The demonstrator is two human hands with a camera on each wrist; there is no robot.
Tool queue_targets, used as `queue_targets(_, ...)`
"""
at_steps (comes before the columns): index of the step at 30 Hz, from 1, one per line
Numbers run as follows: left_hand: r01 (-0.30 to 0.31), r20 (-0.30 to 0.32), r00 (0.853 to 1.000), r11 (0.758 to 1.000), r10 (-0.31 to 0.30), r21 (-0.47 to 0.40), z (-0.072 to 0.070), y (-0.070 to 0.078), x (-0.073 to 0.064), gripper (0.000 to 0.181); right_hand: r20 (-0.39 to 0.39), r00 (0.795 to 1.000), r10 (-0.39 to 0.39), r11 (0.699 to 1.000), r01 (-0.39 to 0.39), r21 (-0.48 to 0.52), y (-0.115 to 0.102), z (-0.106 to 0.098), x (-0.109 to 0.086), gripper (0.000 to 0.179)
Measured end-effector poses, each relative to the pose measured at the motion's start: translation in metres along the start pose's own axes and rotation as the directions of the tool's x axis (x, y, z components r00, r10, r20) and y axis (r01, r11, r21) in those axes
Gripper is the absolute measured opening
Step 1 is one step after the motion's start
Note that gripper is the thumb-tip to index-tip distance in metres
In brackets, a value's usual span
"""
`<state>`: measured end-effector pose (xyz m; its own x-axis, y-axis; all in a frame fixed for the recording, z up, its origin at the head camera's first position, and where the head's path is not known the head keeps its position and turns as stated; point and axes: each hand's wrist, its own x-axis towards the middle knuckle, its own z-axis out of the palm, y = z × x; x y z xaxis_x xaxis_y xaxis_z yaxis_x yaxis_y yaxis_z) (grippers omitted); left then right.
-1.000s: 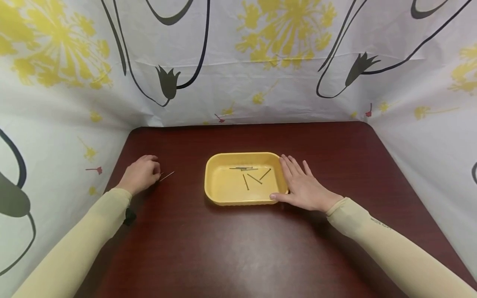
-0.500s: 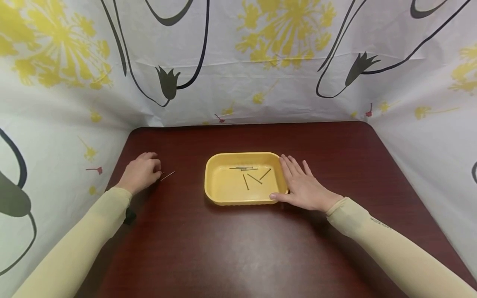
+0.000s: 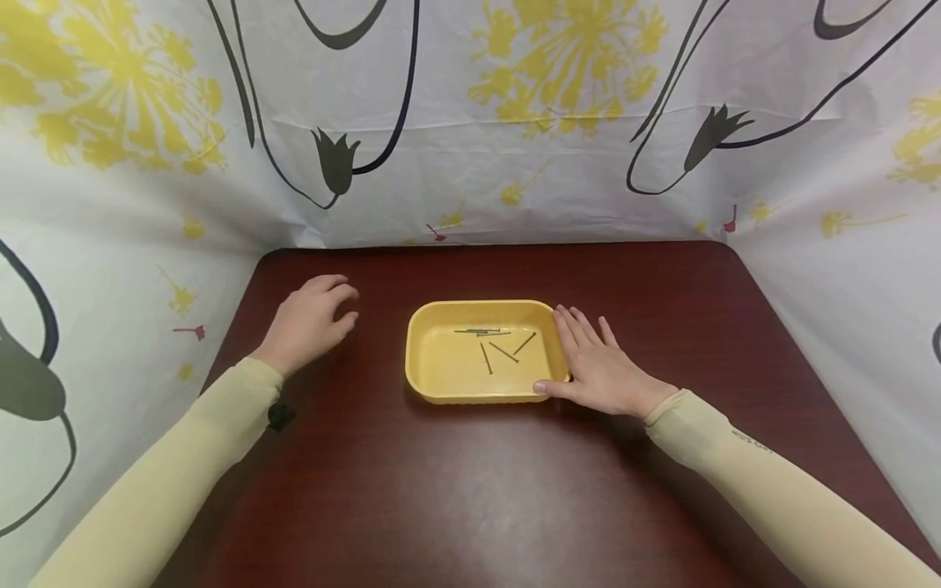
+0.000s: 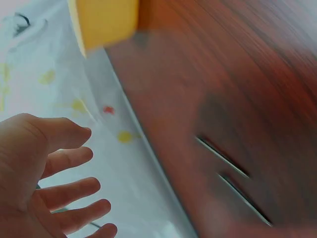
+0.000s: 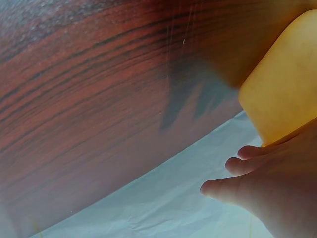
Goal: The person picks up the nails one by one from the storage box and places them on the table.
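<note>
My left hand (image 3: 312, 322) hovers over the left part of the table, its fingers loosely bent and parted from the thumb, holding nothing. The left wrist view shows one nail (image 4: 223, 156) and a second nail (image 4: 245, 199) lying roughly parallel on the tabletop, apart from the fingers; in the head view the hand hides them. A yellow plastic tray (image 3: 478, 398) sits mid-table with several nails (image 3: 504, 352) scattered on its floor. My right hand (image 3: 599, 371) lies flat-fingered against the tray's right end, thumb resting on the front rim. In the right wrist view its fingers touch the tray's outer wall.
The dark red wooden table (image 3: 456, 506) has rounded far corners. White flowered cloth (image 3: 441, 188) hangs behind it and along both sides. A small dark object (image 3: 280, 416) is at the left wrist.
My left hand has lifted off the nails and shifted right and farther back, its fingers spreading. The nail that showed beside it is now out of sight in the head view. My right hand stays put.
</note>
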<state>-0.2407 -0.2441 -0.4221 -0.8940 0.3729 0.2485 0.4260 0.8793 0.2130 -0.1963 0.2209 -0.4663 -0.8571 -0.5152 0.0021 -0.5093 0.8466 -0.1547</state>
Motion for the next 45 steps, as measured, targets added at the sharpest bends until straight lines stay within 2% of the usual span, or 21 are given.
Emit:
queue_targets(4, -0.067, -0.004, 0.998, 0.998, 0.067, 0.012, -0.004, 0.026, 0.012, 0.033, 0.005, 1.000, 0.004, 1.000, -0.004, -0.001, 0.000, -0.002, 0.000, 0.119)
queue_targets(9, -0.116, 0.020, 0.993, 0.993, 0.115, 0.030, -0.008, 0.053, 0.024, 0.034, 0.008, 1.000, 0.005, 1.000, -0.005, 0.001, -0.001, -0.003, 0.000, 0.119)
queue_targets(16, -0.194, -0.021, 0.981, 0.980, 0.195, 0.033, -0.012, 0.073, 0.038, 0.029, 0.009, 1.000, 0.002, 1.000, -0.002, -0.007, -0.002, -0.003, 0.001, 0.119)
queue_targets(19, -0.236, -0.015, 0.971, 0.971, 0.237, 0.050, -0.013, 0.081, 0.043, 0.027, 0.014, 1.000, 0.005, 1.000, -0.005, -0.013, -0.001, 0.000, 0.002, 0.119)
queue_targets(25, -0.314, 0.096, 0.948, 0.943, 0.304, 0.112, -0.017, 0.098, 0.055, 0.021, 0.018, 1.000, 0.005, 1.000, -0.005, -0.023, 0.000, 0.000, 0.003, 0.119)
queue_targets(29, -0.351, 0.178, 0.927, 0.931, 0.330, 0.103, -0.014, 0.110, 0.066, 0.016, 0.010, 1.000, 0.006, 1.000, -0.006, -0.024, 0.001, -0.001, 0.003, 0.119)
queue_targets(35, -0.397, 0.274, 0.890, 0.915, 0.363, 0.075, 0.003, 0.130, 0.079, 0.018, 0.028, 1.000, 0.013, 1.000, -0.013, -0.023, 0.003, -0.001, 0.001, 0.120)
queue_targets(39, -0.427, 0.320, 0.866, 0.902, 0.385, 0.069, 0.017, 0.138, 0.086, 0.018, 0.027, 1.000, 0.016, 1.000, -0.015, -0.019, 0.002, -0.002, 0.002, 0.119)
queue_targets(43, -0.437, 0.353, 0.851, 0.897, 0.389, 0.063, 0.028, 0.143, 0.094, 0.010, 0.024, 1.000, 0.012, 1.000, -0.012, -0.017, 0.002, -0.002, 0.005, 0.119)
queue_targets(45, -0.441, 0.367, 0.844, 0.895, 0.391, 0.062, 0.033, 0.147, 0.100, 0.015, 0.024, 1.000, 0.015, 0.999, -0.014, -0.030, 0.003, -0.002, 0.005, 0.119)
